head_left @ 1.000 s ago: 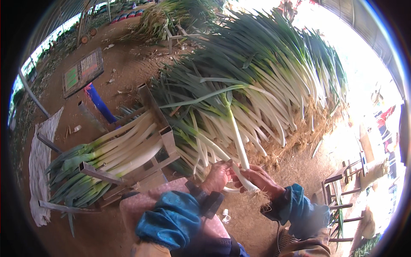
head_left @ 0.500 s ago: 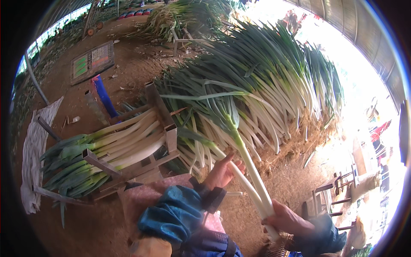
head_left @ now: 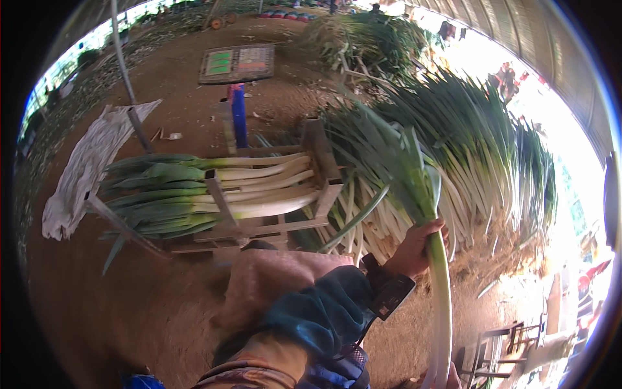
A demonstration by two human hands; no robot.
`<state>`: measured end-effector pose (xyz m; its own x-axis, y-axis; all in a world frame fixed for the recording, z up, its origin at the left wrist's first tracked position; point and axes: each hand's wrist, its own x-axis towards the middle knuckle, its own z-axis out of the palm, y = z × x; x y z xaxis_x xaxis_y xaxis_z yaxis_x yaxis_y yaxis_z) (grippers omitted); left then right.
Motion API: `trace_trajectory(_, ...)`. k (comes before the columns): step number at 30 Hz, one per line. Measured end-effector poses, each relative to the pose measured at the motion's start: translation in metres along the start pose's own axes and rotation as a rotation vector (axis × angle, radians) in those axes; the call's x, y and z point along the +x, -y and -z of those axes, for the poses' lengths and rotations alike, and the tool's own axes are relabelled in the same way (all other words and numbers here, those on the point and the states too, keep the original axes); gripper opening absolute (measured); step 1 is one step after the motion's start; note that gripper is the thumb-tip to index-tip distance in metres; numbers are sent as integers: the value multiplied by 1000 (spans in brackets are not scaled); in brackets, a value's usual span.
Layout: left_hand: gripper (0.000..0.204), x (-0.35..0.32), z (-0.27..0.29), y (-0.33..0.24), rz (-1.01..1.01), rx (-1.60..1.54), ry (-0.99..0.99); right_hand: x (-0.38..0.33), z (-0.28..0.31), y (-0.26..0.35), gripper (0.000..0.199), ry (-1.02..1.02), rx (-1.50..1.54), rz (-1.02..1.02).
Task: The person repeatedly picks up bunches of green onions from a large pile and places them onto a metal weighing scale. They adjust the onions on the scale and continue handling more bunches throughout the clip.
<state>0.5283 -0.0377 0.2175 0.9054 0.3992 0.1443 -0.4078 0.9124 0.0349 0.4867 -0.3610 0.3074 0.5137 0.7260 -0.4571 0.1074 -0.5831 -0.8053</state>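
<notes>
My left hand grips one long leek where its white stalk meets the green leaves, which fan up and to the left. The stalk runs down to the bottom edge. There only a sliver of my right hand shows, around the stalk's lower end. A blue sleeve cover is on my left forearm. Left of the hand stands a wooden rack with several leeks laid flat in it, whites to the right.
A large heap of leeks lies behind and right of my hands. On the dirt ground are a white cloth at left, a blue upright piece, a flat board beyond, and stools at lower right.
The leek has been pulled out of the heap and now stands nearly upright. My right hand has slid down to the bottom edge. The view has swung left toward the rack.
</notes>
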Motion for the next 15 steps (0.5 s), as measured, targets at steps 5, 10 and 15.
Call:
trace_trajectory(5, 28, -36, -75, -85, -283, 244, 220, 63, -22, 0, 23, -26, -77, 16)
trace_trajectory(10, 49, -104, -128, -224, -580, 533, 441, 166, -66, 90, 38, -174, -718, 607)
trace_trajectory(15, 59, -221, -156, -375, -767, 876, 416, 281, -161, 209, 54, -20, -633, 1177)
